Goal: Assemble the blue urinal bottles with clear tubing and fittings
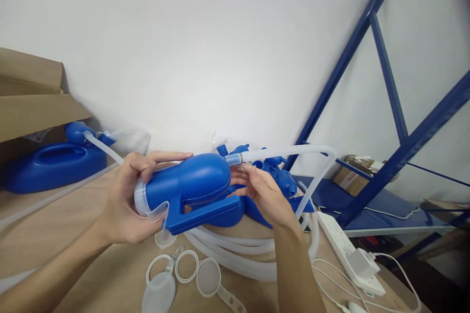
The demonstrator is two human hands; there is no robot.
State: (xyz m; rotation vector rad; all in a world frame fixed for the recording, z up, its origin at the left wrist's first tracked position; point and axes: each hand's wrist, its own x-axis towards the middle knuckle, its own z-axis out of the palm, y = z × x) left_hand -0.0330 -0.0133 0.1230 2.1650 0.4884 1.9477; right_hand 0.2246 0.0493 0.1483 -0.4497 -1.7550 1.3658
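Surface (pixel 106 279): tan, set against a pale wall (pixel 205 49), with a blue rack (pixel 389 73) at the right and a cardboard box (pixel 33 117) at the left.
Blue bottle (pixel 198 173): held lying sideways above the surface, handle (pixel 205 216) lowermost, clear cap (pixel 141 198) leftward, clear neck (pixel 232 159) rightward.
Left grip (pixel 125 200): wrapped about the bottle's capped end, bearing on it above and below.
Right grip (pixel 264 193): thumb and fingertips drawn nearly together on a small wire clip (pixel 241 166) beside the neck; how hard I pinch, I cannot tell.
White hose (pixel 290 152): runs rightward from the neck, then bends steeply down.
Hose risk: its weight and bend could tug the joint loose, should the clip sit askew.
Clip risk: springy wire might jump from my fingertips if pinched off-centre.
Bottle risk: smooth and rounded, it could turn in my left grip under a twist.
Loose caps (pixel 158 293): near me on the surface; a dropped bottle could scatter them.
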